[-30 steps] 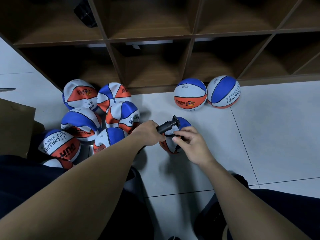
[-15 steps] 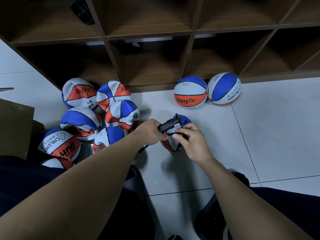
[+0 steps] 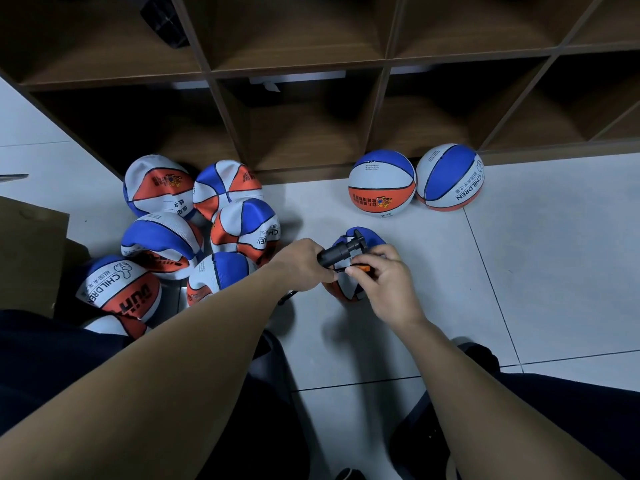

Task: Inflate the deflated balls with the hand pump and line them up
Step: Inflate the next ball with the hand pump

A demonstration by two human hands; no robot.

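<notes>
Two hands meet over one limp ball on the tiled floor [image 3: 519,271]. The left hand [image 3: 301,265] is curled tight round the barrel of the black pump [image 3: 337,252], whose far end points up and away toward the shelf. The right hand [image 3: 384,282] pinches a small orange part [image 3: 360,270] at the pump's near side between thumb and curled fingers, resting against the ball.

That ball [image 3: 349,289], blue, white and orange, sits mostly hidden beneath both hands and looks soft and sunken. To the left, near the shelf's foot, a heap of flat balls [image 3: 194,237] lies crowded together, touching one another. To the right, two round balls [image 3: 415,181] stand side by side, touching, against the bottom edge of the wooden shelf [image 3: 311,74].

Compared with a second ago, the hands have closed in on each other, and the right fingers have shifted from the ball's surface up to the orange part. The balls all lie where they did.
</notes>
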